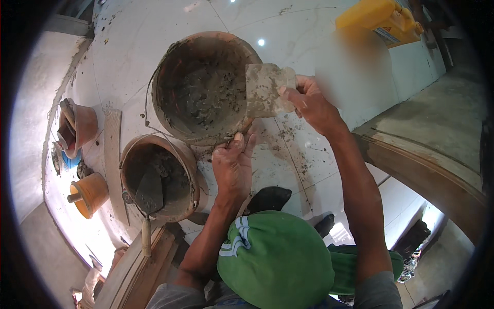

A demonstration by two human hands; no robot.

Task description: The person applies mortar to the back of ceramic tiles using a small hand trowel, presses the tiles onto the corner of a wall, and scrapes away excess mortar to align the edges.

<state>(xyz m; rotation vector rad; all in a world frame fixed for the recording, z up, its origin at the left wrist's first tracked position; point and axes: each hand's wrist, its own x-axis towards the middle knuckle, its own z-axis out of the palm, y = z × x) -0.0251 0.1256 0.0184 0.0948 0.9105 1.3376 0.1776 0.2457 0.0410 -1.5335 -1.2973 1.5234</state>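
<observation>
A large round bucket smeared with wet grey mortar tilts toward me, a layer of mortar inside it. My left hand grips its near rim, with the thumb over the edge. In my right hand is a mortar-caked flat scraper with a narrow neck, pinched between thumb and fingers. Its broad end reaches over the bucket's right rim. Close by on the left, a second bucket holds mortar and a pointed trowel with a wooden handle.
Splashes of mortar mark the white tiled floor. A yellow jerrycan stands far right, near a blurred patch. On the left are a wooden board, an orange bucket and a yellow-orange pail. A wooden beam edges the right.
</observation>
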